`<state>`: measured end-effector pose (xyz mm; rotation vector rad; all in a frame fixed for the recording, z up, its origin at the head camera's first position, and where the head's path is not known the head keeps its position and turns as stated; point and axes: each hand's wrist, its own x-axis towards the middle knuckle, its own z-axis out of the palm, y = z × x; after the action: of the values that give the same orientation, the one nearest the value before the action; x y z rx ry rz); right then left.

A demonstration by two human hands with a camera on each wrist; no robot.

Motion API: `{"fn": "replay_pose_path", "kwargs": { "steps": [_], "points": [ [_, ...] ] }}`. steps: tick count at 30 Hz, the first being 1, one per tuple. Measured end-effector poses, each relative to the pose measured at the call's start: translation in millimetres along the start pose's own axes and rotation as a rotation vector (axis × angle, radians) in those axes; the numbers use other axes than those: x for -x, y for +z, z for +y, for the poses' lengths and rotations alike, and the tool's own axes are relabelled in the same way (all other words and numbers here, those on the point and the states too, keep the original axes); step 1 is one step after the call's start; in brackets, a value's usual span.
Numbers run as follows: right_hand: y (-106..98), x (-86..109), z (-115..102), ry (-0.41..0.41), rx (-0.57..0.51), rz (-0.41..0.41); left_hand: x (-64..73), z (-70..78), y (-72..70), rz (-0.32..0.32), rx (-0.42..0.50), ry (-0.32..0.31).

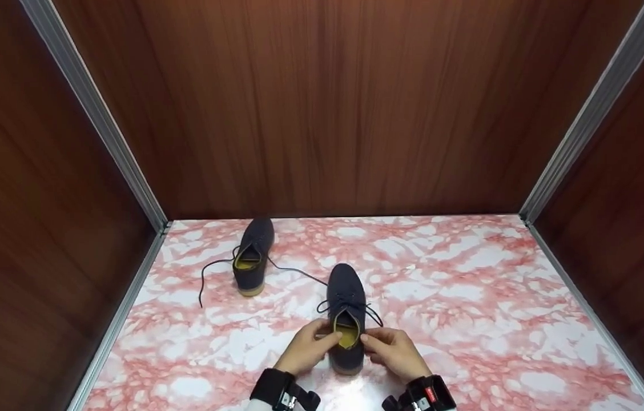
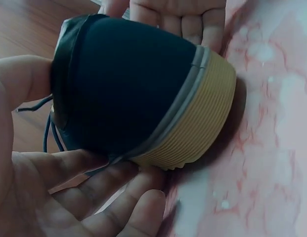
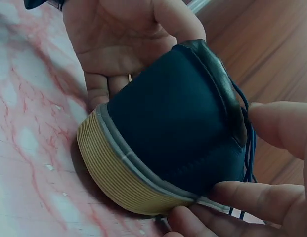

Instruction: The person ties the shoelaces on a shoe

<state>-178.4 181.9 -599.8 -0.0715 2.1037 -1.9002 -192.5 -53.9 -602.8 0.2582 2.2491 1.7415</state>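
A dark navy lace-up shoe (image 1: 347, 285) points away from me at the front middle, its laces tied in a bow and a yellow insole inside. My left hand (image 1: 308, 348) grips its left side, thumb at the collar and fingers along the outside near the sole. On the right side, my right hand (image 1: 396, 350) grips it likewise, thumb on the collar edge. The ribbed tan heel (image 2: 207, 103) shows in the left wrist view, close over the surface with a shadow beneath. In the right wrist view, the navy heel upper (image 3: 168, 113) sits between both hands.
A matching shoe (image 1: 256, 234) stands at the back left, its laces (image 1: 299, 270) loose and spread to both sides. Pink-and-white marbled surface (image 1: 470, 319) lies underneath. Brown wood-look panels (image 1: 322, 114) with grey metal corner strips (image 1: 99, 108) enclose the back and sides.
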Motion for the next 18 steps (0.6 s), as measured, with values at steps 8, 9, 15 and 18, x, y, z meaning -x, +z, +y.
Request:
{"fn": "replay_pose_path", "kwargs": {
  "steps": [8, 9, 15, 18],
  "points": [
    [-5, -0.3, -9, -0.072, 0.077, 0.079, -4.8, 10.9, 7.8, 0.044, 0.005, 0.019],
    [-6, -1.3, -10, -0.085, 0.085, 0.091, -6.3, 12.1, 8.7, 0.049, 0.007, 0.023],
    [-20, -14.4, -18, -0.146, 0.172, 0.19, -24.9, 23.6, 18.1, 0.066, 0.01, 0.051],
    [-32, -25.9, -22, -0.161, 0.214, 0.215, -40.9, 27.3, 25.4, 0.071, 0.02, 0.064]
  ]
}}
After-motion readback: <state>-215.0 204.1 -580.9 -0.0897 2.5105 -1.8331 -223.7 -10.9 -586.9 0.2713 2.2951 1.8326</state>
